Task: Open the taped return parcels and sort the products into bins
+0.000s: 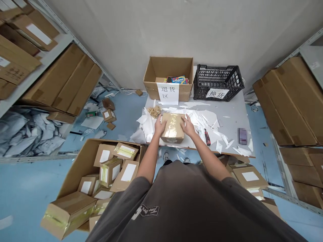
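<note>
A taped cardboard box sits at the front edge of the table, a shiny strip of clear tape running over its top. My left hand grips its left side and my right hand its right side, with the fingertips partly hidden. Right of the box lies a red and black box cutter. Torn white paper is strewn behind and beside the box, and a crumpled brown wad lies at its back left.
At the table's back stand an open carton with colourful packages and a black plastic crate, both bearing paper signs. A large carton of parcels is at my left. More parcels are at my right. Loaded shelves flank both sides.
</note>
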The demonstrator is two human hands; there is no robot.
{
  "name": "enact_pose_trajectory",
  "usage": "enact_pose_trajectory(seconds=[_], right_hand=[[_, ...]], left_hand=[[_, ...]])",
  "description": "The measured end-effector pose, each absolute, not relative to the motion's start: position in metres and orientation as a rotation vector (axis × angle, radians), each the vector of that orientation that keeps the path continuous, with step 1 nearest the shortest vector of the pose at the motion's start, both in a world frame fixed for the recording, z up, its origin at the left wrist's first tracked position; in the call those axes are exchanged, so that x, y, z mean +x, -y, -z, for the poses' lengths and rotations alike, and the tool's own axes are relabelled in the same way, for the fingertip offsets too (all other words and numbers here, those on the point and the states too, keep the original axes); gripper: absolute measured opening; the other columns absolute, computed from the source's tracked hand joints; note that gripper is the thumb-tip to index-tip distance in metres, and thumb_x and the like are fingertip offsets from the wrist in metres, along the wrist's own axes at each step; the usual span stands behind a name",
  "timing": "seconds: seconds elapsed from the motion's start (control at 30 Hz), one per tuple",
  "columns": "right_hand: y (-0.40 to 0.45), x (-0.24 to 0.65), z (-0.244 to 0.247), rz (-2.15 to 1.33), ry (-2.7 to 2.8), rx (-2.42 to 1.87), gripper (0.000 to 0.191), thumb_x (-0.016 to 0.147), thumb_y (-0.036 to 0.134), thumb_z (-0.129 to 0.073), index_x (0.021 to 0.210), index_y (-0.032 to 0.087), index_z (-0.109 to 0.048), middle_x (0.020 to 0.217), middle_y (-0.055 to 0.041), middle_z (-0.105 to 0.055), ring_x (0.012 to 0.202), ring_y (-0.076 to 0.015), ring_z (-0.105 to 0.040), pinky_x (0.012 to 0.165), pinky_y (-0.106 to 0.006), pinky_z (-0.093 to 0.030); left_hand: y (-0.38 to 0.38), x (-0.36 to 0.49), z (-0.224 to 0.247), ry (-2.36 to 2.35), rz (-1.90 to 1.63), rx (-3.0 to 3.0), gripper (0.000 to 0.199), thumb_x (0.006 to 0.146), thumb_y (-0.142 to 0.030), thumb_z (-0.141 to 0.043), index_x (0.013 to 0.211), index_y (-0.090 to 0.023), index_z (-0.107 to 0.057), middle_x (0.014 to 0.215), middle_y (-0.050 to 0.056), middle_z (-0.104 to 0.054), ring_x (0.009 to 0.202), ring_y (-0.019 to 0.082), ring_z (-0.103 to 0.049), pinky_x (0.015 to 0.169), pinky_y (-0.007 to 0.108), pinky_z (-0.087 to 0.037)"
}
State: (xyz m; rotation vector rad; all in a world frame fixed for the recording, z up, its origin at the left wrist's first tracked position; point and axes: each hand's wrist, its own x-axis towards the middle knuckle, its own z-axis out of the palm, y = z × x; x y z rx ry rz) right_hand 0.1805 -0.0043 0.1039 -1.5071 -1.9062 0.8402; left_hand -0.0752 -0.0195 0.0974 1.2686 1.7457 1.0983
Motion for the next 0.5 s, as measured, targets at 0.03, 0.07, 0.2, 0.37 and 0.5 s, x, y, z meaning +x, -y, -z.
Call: enact_pose_trajectory(seconds=[0.03, 0.07, 0.2, 0.37, 0.5], right_hand=[[0.018, 0.183, -0.102, -0.844, 1.9, -1.502, 0.057, 0.103, 0.046, -0.057, 0.156, 0.023, -0.063, 0.18, -0.0138, -0.034, 0.155, -0.0366, -0.052, 0.124, -0.056, -0.051], [0.034, 0.187, -0.1, -0.85, 1.895, -1.503, 0.06, 0.102, 0.049, -0.061, 0.157, 0.024, -0.062, 0.182, -0.0132, -0.031, 0.156, -0.0373, -0.051, 0.124, -0.056, -0.051], [0.095, 0.202, -0.087, -1.017, 2.008, -1.424, 0.088, 0.091, 0.06, -0.078, 0.168, 0.031, -0.05, 0.182, -0.0115, -0.031, 0.164, -0.0385, -0.039, 0.127, -0.058, -0.046], [0.116, 0.198, -0.087, -1.045, 1.964, -1.449, 0.071, 0.105, 0.052, -0.059, 0.17, 0.029, -0.045, 0.174, -0.0132, -0.046, 0.166, -0.0336, -0.038, 0.13, -0.057, -0.042], [0.076, 0.204, -0.115, -0.827, 1.889, -1.504, 0.068, 0.109, 0.052, -0.051, 0.172, 0.027, -0.042, 0.167, -0.0124, -0.056, 0.151, -0.0349, -0.057, 0.126, -0.056, -0.047]], left_hand=[[0.029, -0.082, -0.097, -1.783, -1.088, 1.311, 0.082, 0.096, -0.048, -0.076, 0.169, -0.025, -0.048, 0.168, 0.014, -0.055, 0.156, 0.037, -0.051, 0.131, 0.055, -0.04], [0.042, -0.088, -0.096, -1.805, -1.065, 1.349, 0.083, 0.095, -0.049, -0.077, 0.169, -0.025, -0.048, 0.17, 0.015, -0.052, 0.157, 0.038, -0.049, 0.131, 0.056, -0.04], [0.102, -0.097, -0.086, -1.617, -0.872, 1.493, 0.11, 0.082, -0.054, -0.091, 0.175, -0.029, -0.037, 0.177, 0.014, -0.041, 0.162, 0.038, -0.043, 0.131, 0.054, -0.041], [0.136, -0.076, -0.088, -1.633, -0.851, 1.564, 0.086, 0.092, -0.044, -0.081, 0.17, -0.033, -0.046, 0.172, 0.009, -0.049, 0.161, 0.034, -0.045, 0.132, 0.05, -0.042], [0.108, -0.062, -0.111, -1.681, -0.959, 1.477, 0.085, 0.097, -0.048, -0.076, 0.173, -0.035, -0.039, 0.169, 0.009, -0.054, 0.141, 0.033, -0.064, 0.114, 0.046, -0.059]])
